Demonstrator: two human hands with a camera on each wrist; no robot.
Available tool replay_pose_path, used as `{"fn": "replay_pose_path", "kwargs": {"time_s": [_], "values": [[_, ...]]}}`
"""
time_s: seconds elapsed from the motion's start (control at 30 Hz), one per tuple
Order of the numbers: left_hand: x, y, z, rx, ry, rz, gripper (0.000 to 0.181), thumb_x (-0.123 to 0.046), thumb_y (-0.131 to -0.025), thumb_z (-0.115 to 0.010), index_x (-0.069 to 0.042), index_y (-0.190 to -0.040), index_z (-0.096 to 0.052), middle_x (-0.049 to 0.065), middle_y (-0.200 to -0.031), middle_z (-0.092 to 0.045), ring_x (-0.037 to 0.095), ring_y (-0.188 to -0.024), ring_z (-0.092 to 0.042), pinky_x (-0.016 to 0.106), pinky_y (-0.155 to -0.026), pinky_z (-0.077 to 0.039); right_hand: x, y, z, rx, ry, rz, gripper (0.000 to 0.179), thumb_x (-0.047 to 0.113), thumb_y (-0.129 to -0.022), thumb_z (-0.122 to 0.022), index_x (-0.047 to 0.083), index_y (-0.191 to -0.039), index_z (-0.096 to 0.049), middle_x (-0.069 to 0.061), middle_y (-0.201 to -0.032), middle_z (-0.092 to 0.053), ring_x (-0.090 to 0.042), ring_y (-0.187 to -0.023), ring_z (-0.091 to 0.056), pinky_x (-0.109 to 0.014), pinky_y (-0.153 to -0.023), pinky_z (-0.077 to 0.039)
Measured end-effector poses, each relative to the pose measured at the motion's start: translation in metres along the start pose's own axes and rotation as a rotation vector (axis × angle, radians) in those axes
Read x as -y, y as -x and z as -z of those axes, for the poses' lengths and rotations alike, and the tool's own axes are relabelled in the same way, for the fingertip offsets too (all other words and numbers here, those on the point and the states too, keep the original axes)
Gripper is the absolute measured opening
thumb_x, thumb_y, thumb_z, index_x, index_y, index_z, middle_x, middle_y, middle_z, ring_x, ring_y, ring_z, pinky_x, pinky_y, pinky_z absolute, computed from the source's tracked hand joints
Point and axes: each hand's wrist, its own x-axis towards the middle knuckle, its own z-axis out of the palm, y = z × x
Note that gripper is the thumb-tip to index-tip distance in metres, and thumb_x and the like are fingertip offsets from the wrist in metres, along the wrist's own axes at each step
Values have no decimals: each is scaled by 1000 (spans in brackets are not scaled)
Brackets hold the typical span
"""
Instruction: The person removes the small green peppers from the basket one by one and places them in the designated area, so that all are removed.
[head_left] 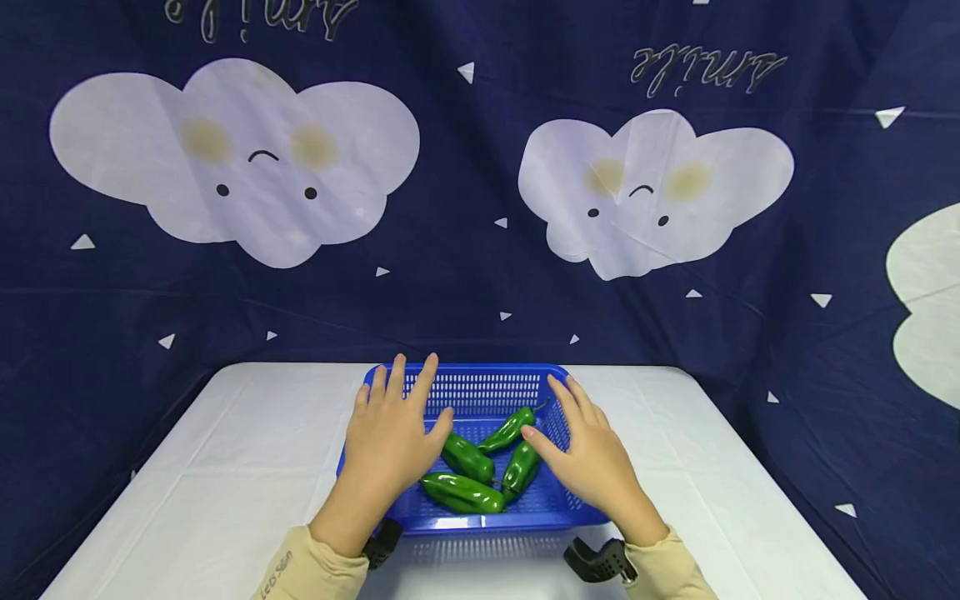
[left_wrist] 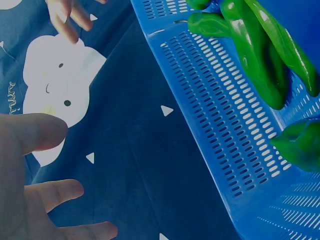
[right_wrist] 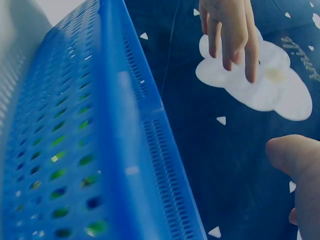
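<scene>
A blue plastic basket (head_left: pixel 480 522) with slotted walls holds several green peppers (head_left: pixel 463 493), which also show in the left wrist view as glossy green peppers (left_wrist: pixel 255 55). My left hand (head_left: pixel 390 433) hovers over the basket's left side, fingers spread and nothing held. Over the right side my right hand (head_left: pixel 592 454) is likewise spread, its thumb in front of the peppers from the head camera. In the right wrist view the basket's outer wall (right_wrist: pixel 60 125) fills the left part, with green showing through its slots.
The basket stands on a table with a white cloth (head_left: pixel 240 467). Behind it hangs a dark blue curtain (head_left: pixel 465 167) printed with white clouds (head_left: pixel 240 167) and small triangles. Each wrist wears a black strap (head_left: pixel 600 560).
</scene>
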Motion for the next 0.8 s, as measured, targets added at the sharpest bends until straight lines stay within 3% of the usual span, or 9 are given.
{"fn": "replay_pose_path", "kwargs": {"time_s": [0.3, 0.7, 0.8], "values": [[2, -2, -2, -12, 45, -32, 71, -46, -95, -56, -22, -157, -30, 23, -159, -31, 45, -146, -29, 58, -120, -24, -26, 19, -7, 73, -138, -68, 89, 71, -88, -55, 37, -158, -14, -12, -167, -11, -49, -147, -24, -79, -102, -29], [0, -7, -1, -33, 131, -76, 70, -42, -95, -58, -23, -157, -31, 21, -159, -32, 40, -148, -30, 57, -119, -26, -48, 40, -15, 124, -326, -120, 103, 57, -83, -72, 25, -160, -12, -15, -167, -7, -45, -151, -14, -76, -109, -20], [-3, -8, 1, -14, 149, -70, 70, -43, -95, -58, -25, -157, -30, 20, -160, -31, 43, -146, -31, 60, -115, -31, -53, 43, -17, 136, -407, -151, 104, 51, -83, -76, 23, -160, -12, -14, -167, -11, -43, -151, -18, -72, -112, -21]]}}
